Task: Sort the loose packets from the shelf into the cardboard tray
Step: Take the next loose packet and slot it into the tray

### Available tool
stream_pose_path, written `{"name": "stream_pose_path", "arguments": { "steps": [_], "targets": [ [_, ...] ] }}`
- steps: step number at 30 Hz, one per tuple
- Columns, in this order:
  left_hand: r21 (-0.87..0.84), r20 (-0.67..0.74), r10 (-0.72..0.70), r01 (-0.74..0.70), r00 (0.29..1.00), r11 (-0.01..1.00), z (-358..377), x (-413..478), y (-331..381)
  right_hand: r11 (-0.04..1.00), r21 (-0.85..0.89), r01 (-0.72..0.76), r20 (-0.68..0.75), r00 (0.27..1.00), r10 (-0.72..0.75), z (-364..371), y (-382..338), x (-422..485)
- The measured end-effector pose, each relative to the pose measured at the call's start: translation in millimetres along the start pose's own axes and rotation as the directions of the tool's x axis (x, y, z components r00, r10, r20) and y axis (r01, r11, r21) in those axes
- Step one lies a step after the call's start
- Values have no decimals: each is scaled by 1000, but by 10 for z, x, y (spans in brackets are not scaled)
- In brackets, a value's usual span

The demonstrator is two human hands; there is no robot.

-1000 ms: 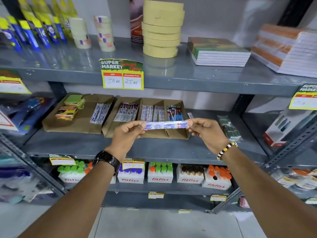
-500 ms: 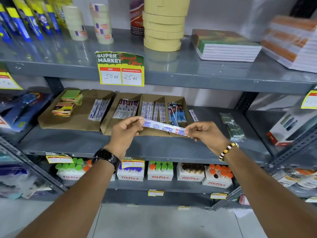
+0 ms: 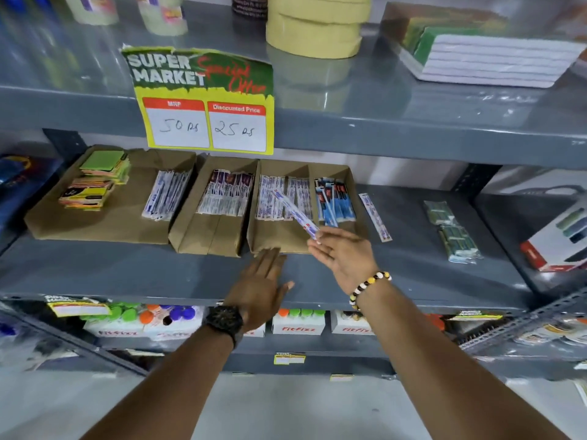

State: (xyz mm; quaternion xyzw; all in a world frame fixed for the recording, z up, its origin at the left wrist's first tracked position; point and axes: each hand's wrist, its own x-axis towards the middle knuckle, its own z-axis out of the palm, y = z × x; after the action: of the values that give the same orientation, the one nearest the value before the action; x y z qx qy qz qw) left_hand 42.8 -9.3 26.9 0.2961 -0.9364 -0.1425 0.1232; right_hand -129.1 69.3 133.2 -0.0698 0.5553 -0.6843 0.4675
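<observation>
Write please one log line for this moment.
right hand: holds packet by its end, over cardboard tray | left hand: open, empty | loose packet: on shelf

Left hand (image 3: pixel 259 289): we have let go of the packet (image 3: pixel 293 212); fingers now spread flat above the shelf edge (image 3: pixel 127 274).
Right hand (image 3: pixel 344 258): we alone pinch it now.
Packet: tilted over the tray (image 3: pixel 279 239).

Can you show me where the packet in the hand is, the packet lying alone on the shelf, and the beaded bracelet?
held packet (image 3: pixel 295 211), head view, middle of the strip.
loose packet (image 3: pixel 375 216), head view, middle of the strip.
beaded bracelet (image 3: pixel 368 285), head view, beads on the right wrist.
</observation>
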Motion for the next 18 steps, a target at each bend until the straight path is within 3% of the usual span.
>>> {"name": "stream_pose_path", "arguments": {
  "steps": [3, 7, 10, 15, 18],
  "targets": [
    [72, -27, 50, -48, 998, 996, 81, 76, -44, 998, 60, 10, -24, 1000, -8, 252, 152, 150],
    [114, -29, 42, -39, 999, 993, 173, 110, -121, 999, 43, 26, -80, 997, -22, 530, 291, 435],
    [112, -18, 13, -11, 1000, 994, 208, 133, -148, 992, 125, -15, -107, 994, 29, 678, 345, 673],
    [100, -14, 1, 1, 1000, 995, 222, 130, -167, 994, -91, -65, -131, 990, 53, 719, 376, 807],
    [109, -19, 9, -6, 1000, 994, 222, 126, -159, 975, -220, -4, -144, 989, -29, 577, 354, 657]
  ]
}}
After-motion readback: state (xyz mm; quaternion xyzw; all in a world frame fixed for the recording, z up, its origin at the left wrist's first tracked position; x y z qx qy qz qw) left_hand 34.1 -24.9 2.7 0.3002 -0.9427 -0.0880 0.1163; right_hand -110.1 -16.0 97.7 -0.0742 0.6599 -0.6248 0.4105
